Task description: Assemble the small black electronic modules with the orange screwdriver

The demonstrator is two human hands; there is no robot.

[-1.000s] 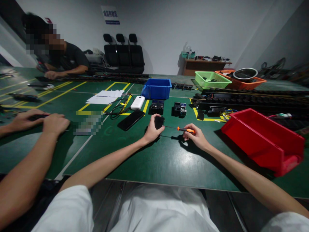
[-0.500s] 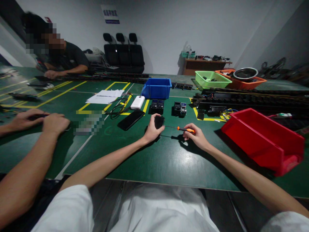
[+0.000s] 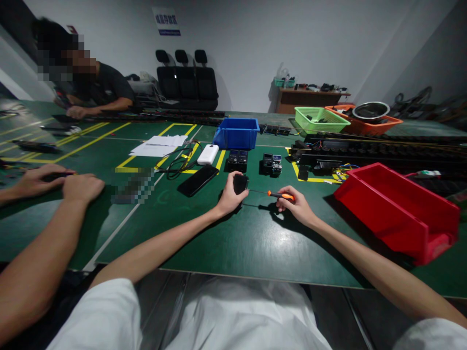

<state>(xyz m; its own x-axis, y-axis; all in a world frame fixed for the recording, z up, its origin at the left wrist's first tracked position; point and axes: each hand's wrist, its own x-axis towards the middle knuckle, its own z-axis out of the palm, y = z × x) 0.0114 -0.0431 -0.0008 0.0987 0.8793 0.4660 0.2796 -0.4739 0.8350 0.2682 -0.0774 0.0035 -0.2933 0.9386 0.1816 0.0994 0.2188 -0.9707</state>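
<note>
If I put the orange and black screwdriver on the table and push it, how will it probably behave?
The screwdriver may roll, because its handle looks rounded. Its shaft looks thin and straight, so it is probably stiff. It seems light, as the right hand holds it with the fingers.

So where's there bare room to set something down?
The widest bare stretch of green tabletop runs from the wearer's left hand and right hand to the near edge. Another lies between the black phone, the white line and the left forearm. Beyond the hands it's crowded: white box, black modules, blue bin.
</note>
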